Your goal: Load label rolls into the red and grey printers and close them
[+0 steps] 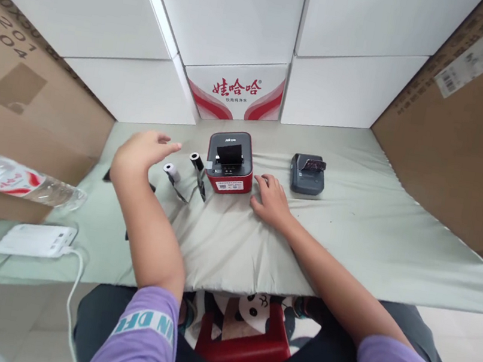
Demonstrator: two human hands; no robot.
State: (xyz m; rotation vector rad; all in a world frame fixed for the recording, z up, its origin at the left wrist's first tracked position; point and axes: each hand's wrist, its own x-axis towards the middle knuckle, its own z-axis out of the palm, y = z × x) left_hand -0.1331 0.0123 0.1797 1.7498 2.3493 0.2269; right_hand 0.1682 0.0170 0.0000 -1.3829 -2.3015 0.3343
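A red-and-black label printer point(228, 185) stands mid-table, with a strip of black paper at its top slot. Just right of it, my right hand point(271, 200) rests on the cloth with fingers apart, holding nothing. My left hand point(149, 149) is raised over the left part of the table, fingers stretched toward the right and nothing visible in them. Between that hand and the printer are a white paper roll point(170, 169) and a black roll point(196, 161), each with a dark strip trailing toward me. Dark items lie partly hidden behind my left forearm.
A smaller dark printer point(308, 176) sits to the right. At the left are a water bottle point(19, 179) and a white power bank point(36, 240) with a cable. White boxes point(237, 89) line the back; brown cartons point(467, 130) flank both sides. Below the table edge is a red stool point(243, 353).
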